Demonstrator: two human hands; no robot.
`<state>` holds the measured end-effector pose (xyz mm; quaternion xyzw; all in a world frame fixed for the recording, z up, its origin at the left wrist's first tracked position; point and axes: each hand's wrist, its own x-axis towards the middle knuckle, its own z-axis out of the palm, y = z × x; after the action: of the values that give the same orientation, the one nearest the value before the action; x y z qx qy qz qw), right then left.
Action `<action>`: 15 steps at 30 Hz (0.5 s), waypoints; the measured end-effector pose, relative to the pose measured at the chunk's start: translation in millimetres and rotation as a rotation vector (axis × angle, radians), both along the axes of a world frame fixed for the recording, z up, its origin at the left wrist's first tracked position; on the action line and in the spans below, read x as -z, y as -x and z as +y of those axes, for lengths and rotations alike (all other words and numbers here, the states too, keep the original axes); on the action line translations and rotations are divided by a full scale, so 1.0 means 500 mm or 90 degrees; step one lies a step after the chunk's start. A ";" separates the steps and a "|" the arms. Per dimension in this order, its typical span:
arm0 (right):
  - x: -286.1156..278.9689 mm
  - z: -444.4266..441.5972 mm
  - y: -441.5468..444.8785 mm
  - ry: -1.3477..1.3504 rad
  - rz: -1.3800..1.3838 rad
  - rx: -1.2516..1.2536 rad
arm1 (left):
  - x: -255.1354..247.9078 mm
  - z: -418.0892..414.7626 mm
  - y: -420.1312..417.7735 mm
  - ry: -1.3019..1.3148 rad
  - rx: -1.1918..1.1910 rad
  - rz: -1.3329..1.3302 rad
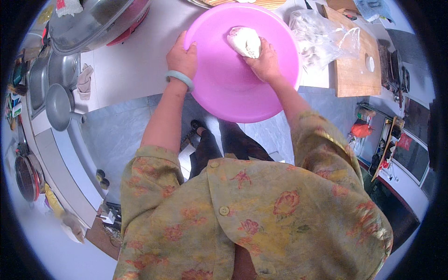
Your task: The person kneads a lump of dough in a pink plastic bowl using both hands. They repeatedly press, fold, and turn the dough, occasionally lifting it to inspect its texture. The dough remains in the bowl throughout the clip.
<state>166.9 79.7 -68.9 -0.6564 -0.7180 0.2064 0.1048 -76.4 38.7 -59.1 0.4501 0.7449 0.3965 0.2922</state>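
A wide pink plastic basin point(227, 94) is in front of me, its near side reaching past the counter's edge. My left hand point(182, 57), with a pale green bangle at the wrist, grips the basin's left rim, thumb on the inner side. Inside the basin, my right hand point(266, 64) holds a whitish lump point(245, 40) that looks like dough, pinkish at its left end. The fingers of that hand wrap the lump's right side and are partly hidden. Nothing else shows inside the basin.
Right of the basin are a clear plastic bag point(311, 38) and a wooden cutting board point(360, 77) bearing a small white disc point(370, 64). Leftward stand a large lidded pan point(91, 24), a crumpled cloth point(84, 82), a steel sink point(38, 84) and a grey frying pan point(58, 106).
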 end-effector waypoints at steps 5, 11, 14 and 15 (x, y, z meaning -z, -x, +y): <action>0.001 0.004 0.025 0.098 -0.062 0.027 | 0.013 0.001 -0.006 -0.023 -0.026 0.036; -0.003 -0.034 0.064 0.157 -0.045 0.088 | 0.006 0.002 -0.004 -0.066 -0.016 -0.017; -0.011 -0.076 0.119 0.190 -0.004 0.065 | 0.027 0.004 0.002 -0.069 -0.015 0.018; -0.016 -0.103 0.150 0.188 0.005 0.040 | 0.023 0.005 0.001 -0.073 -0.015 -0.003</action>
<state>92.0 28.2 -60.9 -0.6858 -0.6588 0.3091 0.0160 -76.8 41.0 -70.3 0.4562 0.7254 0.4430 0.2634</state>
